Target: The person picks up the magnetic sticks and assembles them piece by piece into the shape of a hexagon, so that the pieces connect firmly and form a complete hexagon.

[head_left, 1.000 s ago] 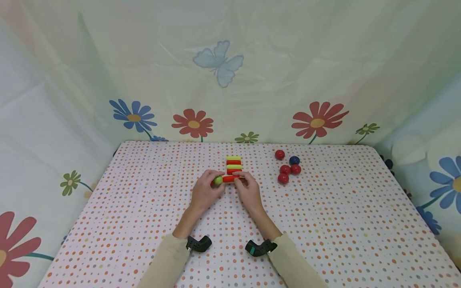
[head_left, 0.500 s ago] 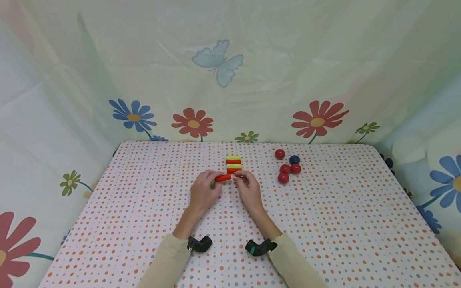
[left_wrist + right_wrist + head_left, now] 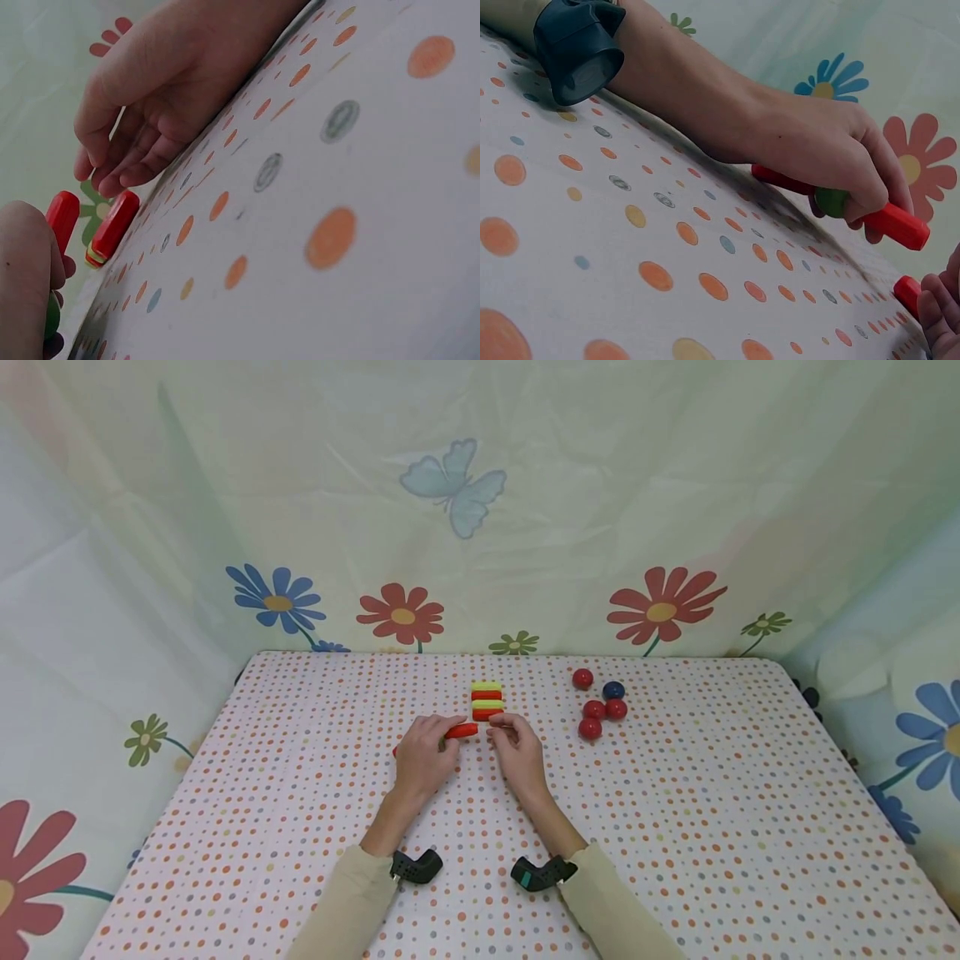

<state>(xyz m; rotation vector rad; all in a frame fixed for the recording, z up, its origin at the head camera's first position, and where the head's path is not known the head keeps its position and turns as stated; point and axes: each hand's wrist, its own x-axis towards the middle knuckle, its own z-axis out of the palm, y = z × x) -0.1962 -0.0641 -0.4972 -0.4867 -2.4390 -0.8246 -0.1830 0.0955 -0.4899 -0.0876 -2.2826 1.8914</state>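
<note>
My left hand [image 3: 427, 758] pinches a green ball [image 3: 830, 201] with a red rod [image 3: 897, 225] sticking out towards the right. Another red rod [image 3: 780, 179] shows on the ball's other side; how they join is hidden by the fingers. Opposite it, my right hand [image 3: 519, 756] has loosely bent fingers, with nothing visible between them in the left wrist view. Just beyond both hands lies a row of alternating yellow rods [image 3: 487, 687] and red rods [image 3: 487, 715], side by side. Whether the right fingertips touch the nearest red rod I cannot tell.
Several red balls [image 3: 590, 728] and a dark blue ball [image 3: 613, 691] lie at the right rear of the dotted tablecloth [image 3: 675, 827]. A printed curtain [image 3: 570, 527] hangs behind the table. Each wrist wears a black camera [image 3: 416, 867].
The red rod has left the right fingers and shifted slightly left with the left hand. The green ball has turned inward, mostly out of the head view, and another red end now shows at the left.
</note>
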